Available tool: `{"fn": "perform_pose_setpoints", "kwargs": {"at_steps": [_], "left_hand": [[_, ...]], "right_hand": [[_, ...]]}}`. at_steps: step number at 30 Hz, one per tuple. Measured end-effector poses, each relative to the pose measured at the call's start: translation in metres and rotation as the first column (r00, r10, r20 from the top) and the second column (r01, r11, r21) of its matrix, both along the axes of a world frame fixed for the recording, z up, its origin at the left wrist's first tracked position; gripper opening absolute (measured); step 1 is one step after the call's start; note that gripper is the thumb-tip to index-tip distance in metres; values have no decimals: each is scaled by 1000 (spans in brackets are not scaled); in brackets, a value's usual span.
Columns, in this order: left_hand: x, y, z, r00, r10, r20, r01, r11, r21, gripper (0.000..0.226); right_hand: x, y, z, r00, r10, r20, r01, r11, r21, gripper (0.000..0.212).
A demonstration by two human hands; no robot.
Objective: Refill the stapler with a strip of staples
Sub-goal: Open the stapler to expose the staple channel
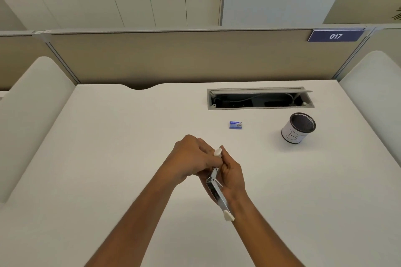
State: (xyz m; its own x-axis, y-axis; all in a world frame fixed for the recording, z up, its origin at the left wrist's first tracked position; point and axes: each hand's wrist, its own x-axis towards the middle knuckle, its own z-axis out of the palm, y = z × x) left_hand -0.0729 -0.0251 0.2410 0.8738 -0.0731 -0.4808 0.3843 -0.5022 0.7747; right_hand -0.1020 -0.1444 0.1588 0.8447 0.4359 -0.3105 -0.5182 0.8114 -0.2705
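Observation:
A white and metal stapler (pixel 218 193) is held above the desk, swung open, with its top arm pointing back toward me and a white tip at each end. My right hand (pixel 233 174) grips it from the right side. My left hand (pixel 191 158) is closed over its far half, fingers pinched at the metal channel. Whether a staple strip lies under those fingers is hidden. A small blue staple box (pixel 235 125) lies on the desk beyond the hands, apart from them.
A black mesh pen cup (pixel 298 128) with a white label stands at the right. Behind it an open cable tray (pixel 260 98) is set into the white desk (pixel 108 158). Beige partitions wall the desk's back and sides.

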Motion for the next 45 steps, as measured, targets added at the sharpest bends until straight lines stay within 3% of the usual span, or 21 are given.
{"fn": "perform_pose_setpoints", "kwargs": {"at_steps": [8,12,18,22,26,31,38,45], "left_hand": [[-2,-11,15,986,-121,112,97,975,198,25],[-7,-16,10,988,-91,127,58,968,243,23],[-6,-19,11,959,-71,274,-19,949,314,28],[-7,-24,10,965,-99,244,6,935,356,30],[-4,-18,9,958,-74,276,-16,950,310,28],[-5,-11,0,981,-64,184,19,971,237,28],[1,4,-10,989,44,142,-37,998,-54,8],[1,18,-17,998,48,41,-31,936,-351,10]], "right_hand": [[4,-2,-1,995,-54,-85,55,998,10,58],[0,5,0,977,-84,-194,92,995,35,48],[-1,7,8,972,-109,-210,139,981,134,47],[-3,9,4,964,-99,-248,134,983,129,43],[-2,7,4,961,-141,-236,164,983,79,44],[0,8,4,947,-134,-292,146,989,22,28],[6,3,3,973,-106,-207,119,992,51,43],[12,-4,0,996,-43,-76,48,997,62,52]]}}
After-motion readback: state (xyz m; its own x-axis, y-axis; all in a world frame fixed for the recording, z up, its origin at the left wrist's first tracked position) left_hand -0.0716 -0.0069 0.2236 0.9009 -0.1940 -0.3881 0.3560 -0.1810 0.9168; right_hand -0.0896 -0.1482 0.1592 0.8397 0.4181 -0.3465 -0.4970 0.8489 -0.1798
